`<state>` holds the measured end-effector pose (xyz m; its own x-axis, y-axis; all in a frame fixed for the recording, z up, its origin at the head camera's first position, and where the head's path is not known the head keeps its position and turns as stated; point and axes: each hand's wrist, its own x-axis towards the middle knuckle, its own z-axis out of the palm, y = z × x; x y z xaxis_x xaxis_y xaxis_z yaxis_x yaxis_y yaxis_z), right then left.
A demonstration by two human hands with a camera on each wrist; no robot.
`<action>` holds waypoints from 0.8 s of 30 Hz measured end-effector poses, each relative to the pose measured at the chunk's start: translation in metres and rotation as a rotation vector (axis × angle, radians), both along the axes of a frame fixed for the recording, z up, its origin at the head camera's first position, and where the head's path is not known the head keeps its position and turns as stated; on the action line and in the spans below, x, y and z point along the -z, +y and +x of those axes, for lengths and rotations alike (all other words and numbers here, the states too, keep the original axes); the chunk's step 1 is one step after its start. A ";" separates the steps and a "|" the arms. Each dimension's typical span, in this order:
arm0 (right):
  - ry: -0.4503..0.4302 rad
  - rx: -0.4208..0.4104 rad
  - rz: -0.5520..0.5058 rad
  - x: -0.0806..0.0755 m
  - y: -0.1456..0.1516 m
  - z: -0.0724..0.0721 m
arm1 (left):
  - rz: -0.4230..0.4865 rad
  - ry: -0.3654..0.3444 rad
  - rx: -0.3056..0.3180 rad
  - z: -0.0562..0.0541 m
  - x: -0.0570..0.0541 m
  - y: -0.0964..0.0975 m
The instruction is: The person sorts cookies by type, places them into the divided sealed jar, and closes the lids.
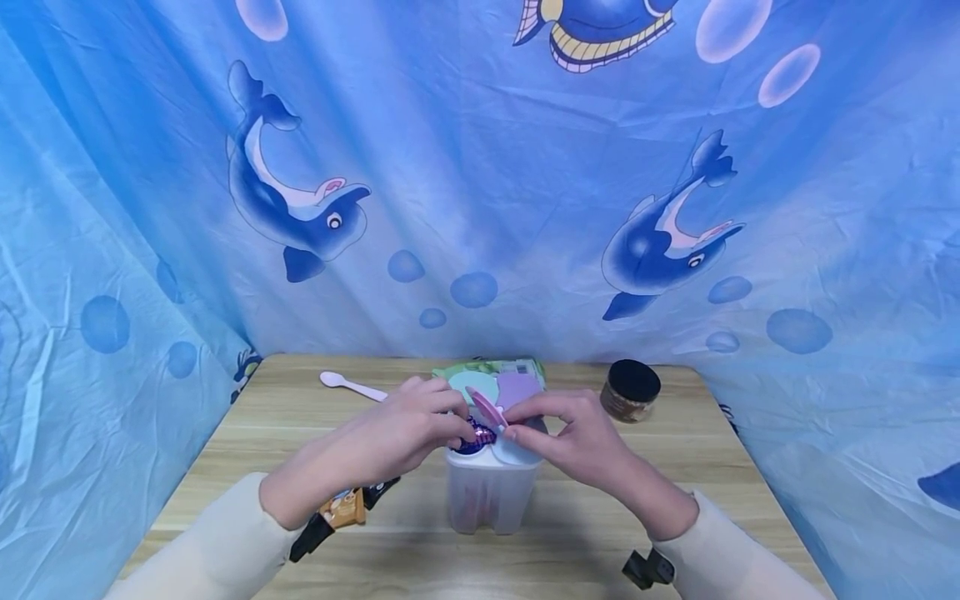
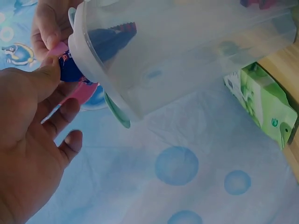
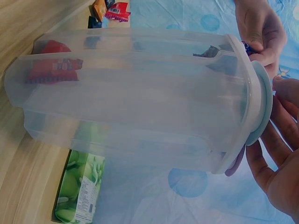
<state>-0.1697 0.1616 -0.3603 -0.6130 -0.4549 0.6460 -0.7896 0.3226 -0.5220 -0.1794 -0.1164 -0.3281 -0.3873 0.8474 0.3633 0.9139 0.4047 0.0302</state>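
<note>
A translucent plastic container (image 1: 492,496) stands upright on the table, with flip lids in pink (image 1: 486,408), mint (image 1: 472,385) and purple (image 1: 519,387). My left hand (image 1: 420,423) pinches a shiny blue snack packet (image 1: 482,435) at the container's mouth. In the left wrist view, the packet's lower part (image 2: 111,43) shows through the wall, inside the container. Thumb and index finger of my right hand (image 1: 573,435) pinch the raised pink lid beside the packet. A red packet (image 3: 53,70) lies at the container's bottom.
A green box (image 3: 79,186) stands behind the container. At the back left lies a white spoon (image 1: 352,385); a dark-lidded jar (image 1: 632,392) stands at the right. Orange (image 1: 345,508) and black (image 1: 378,492) packets lie by my left forearm. A blue curtain (image 1: 480,208) surrounds the table.
</note>
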 end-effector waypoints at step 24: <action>-0.002 0.018 -0.013 0.000 0.001 0.000 | 0.091 -0.103 0.035 -0.009 -0.005 0.005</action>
